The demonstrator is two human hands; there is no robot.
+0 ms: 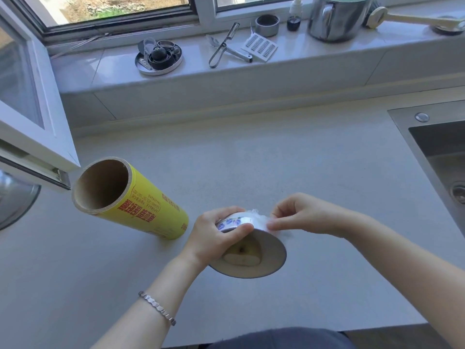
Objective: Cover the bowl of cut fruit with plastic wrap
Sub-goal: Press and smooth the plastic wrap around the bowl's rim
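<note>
My left hand [214, 235] is clamped on the far side of the bowl [271, 258], thumb pressed along the outer wall and fingers curled over its base, so the bowl is tipped up on edge with its mouth facing me. My right hand [299, 217] is pinching a bunched edge of plastic wrap [259, 217] between thumb and fingertips, right against the bowl's outer wall beside its foot. The bowl is white with a thin blue rim and a blue flower pattern on the outside; inside it I can see pale pieces of cut fruit [242, 255], one showing a dark core spot. The film over the mouth is too clear for me to tell how far it reaches. The bowl's lower rim sits close to the pale speckled countertop [276, 159]; whether it touches I cannot tell. On my left wrist is a silver link bracelet [157, 307]. Just beside my left hand lies the yellow roll of plastic wrap [141, 202] on its side, its open cardboard core pointing toward the opened window sash [37, 122]. A steel sink [437, 157] is set into the counter at the right. Well apart on the window sill [327, 59] are a peeler [224, 46], a round metal tin lid holding small parts [158, 57] and a steel pot [337, 18].
</note>
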